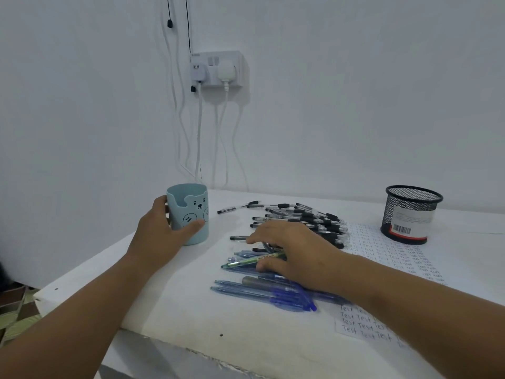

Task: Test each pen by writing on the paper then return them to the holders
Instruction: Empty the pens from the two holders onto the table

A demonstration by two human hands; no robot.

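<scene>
head view: left hand (166, 228) grips the blue bear holder (188, 213) upright on the table (191, 310). right hand (289, 248) lies fingers spread over the blue pens (262, 292), touching a green pen (255, 260). black pens (308, 218) lie behind it, mesh holder (411, 214) well right, paper (382, 247) beneath.

White wall socket (222, 69) with two plugs; white cables (199, 132) hanging below; black cord (170, 23) on wall; white table (164, 305); patterned floor (16, 310).
</scene>
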